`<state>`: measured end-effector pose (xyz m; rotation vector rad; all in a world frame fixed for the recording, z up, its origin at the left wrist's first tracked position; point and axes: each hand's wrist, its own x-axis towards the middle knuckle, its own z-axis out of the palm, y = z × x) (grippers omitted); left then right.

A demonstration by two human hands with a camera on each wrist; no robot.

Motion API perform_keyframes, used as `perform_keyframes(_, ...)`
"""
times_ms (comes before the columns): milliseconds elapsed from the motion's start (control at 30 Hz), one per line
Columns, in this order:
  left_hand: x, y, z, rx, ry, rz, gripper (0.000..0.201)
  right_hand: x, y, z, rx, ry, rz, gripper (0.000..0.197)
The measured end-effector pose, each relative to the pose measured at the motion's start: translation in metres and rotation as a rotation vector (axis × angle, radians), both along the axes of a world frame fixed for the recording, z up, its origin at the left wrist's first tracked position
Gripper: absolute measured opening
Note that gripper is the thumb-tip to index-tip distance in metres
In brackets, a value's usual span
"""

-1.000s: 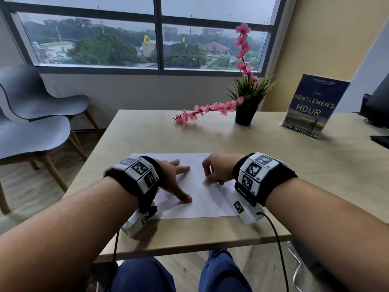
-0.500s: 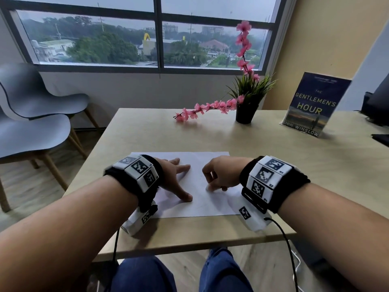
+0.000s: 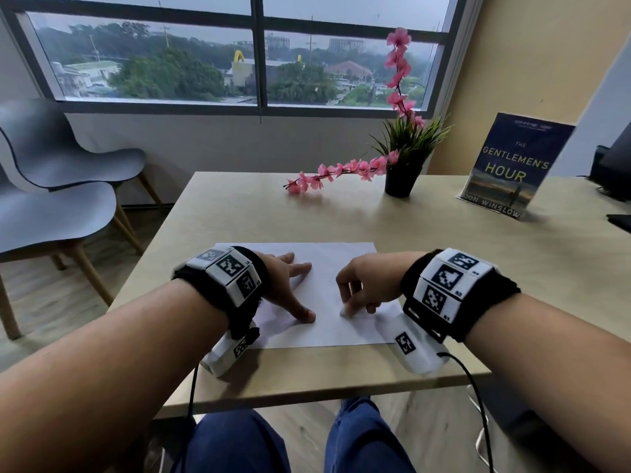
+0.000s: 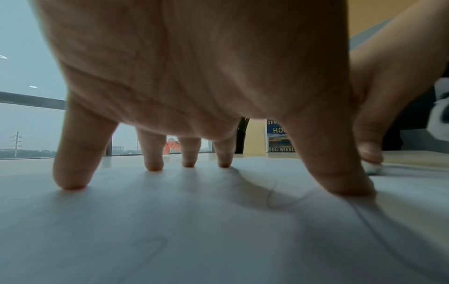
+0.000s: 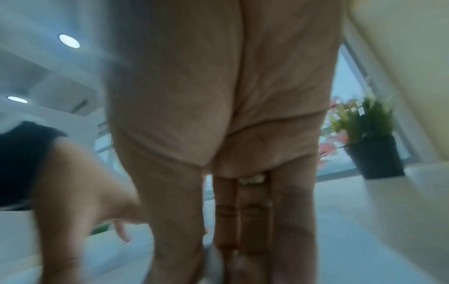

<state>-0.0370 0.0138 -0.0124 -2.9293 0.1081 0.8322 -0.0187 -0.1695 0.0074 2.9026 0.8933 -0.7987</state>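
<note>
Item: left hand [image 3: 286,285], palm down and arched, fingers [image 4: 70,182] splayed and straight, all five tips pressing flat on the sheet of paper [image 3: 324,264], thumb nearest the body. Item: right hand [image 3: 367,285], just right of the left and apart from it, wrist raised, fingers curled downward and bunched, tips pinching a small white piece [image 3: 346,312] against the near right part of the sheet; the right wrist view is blurred. Sheet: white, thin, rectangular, matte, faintly rippled near the left thumb, lying flat at the near middle of the table [image 3: 239,206]. Table: pale wood-grain top, smooth, square-edged. Both wrists carry black fabric wristbands [image 3: 232,274] with white blocks of black-and-white markers. Far right: black tapered pot [image 3: 399,180] of green grass with a pink blossom sprig [image 3: 327,172] trailing left; a glossy dark-blue book [image 3: 508,169] standing upright. Far left, off the table: two grey moulded chairs [image 3: 61,213] on wooden legs.
</note>
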Motion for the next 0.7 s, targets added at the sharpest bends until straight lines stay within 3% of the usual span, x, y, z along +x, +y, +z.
perform_keyframes(167, -0.001, 0.0, 0.0, 0.004, -0.009, -0.007, 0.11, 0.006, 0.006, 0.003, -0.065, -0.153, -0.029, 0.022)
perform_keyframes(300, 0.001, 0.002, -0.002, -0.012, -0.01, -0.004, 0.112, -0.009, 0.017, -0.006, -0.012, -0.072, 0.074, 0.017)
perform_keyframes(467, 0.001, 0.001, -0.002, -0.005, -0.012, -0.007, 0.111, 0.002, 0.014, -0.001, 0.007, -0.106, -0.01, 0.025)
perform_keyframes(700, -0.002, 0.0, 0.0, -0.011, -0.014, -0.007, 0.111, -0.013, 0.024, -0.008, 0.024, -0.018, 0.084, 0.019)
